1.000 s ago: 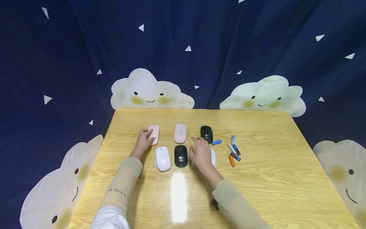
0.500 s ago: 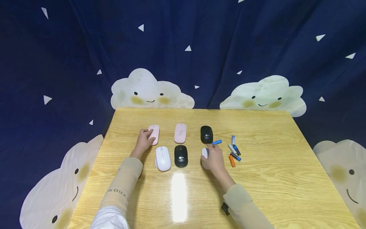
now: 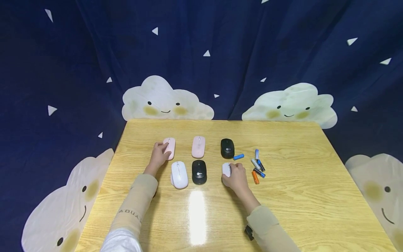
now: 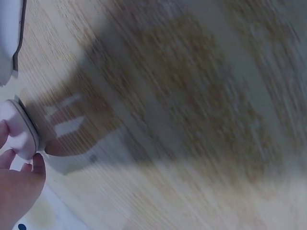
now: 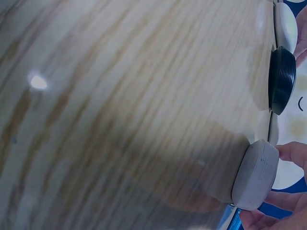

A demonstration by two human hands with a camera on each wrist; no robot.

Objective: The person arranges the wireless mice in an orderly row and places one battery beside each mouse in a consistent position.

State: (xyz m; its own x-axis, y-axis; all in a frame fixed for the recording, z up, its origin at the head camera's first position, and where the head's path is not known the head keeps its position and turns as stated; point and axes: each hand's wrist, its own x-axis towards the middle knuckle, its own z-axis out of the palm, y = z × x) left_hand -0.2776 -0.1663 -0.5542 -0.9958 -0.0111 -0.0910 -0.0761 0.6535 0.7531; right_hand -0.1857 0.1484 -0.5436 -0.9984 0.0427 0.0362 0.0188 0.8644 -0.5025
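My left hand (image 3: 157, 154) grips a pink computer mouse (image 3: 171, 146) at the back left, thumb at its near right side and fingers over its left. In the left wrist view, thumb and fingertips meet the edges of this pink mouse (image 4: 23, 132). To the right, my right hand (image 3: 237, 177) holds a white mouse (image 3: 225, 169), largely covered by the hand. The right wrist view shows the ribbed near end of that white mouse (image 5: 256, 175) between thumb and fingers, low over the tabletop. Just behind it, a blue battery (image 3: 238, 156) lies beside a black mouse (image 3: 227, 148).
Another pink mouse (image 3: 198, 147) lies at the back middle. Nearer stand a second white mouse (image 3: 179, 174), a pink edge showing beneath its left side, and a second black mouse (image 3: 199, 171). Several batteries (image 3: 259, 168) lie loosely grouped on the wooden table (image 3: 299, 196), right of my right hand.
My right hand has moved right from beside the near black mouse and taken hold of the white mouse, which has shifted slightly left. My left hand has stayed on the pink mouse.
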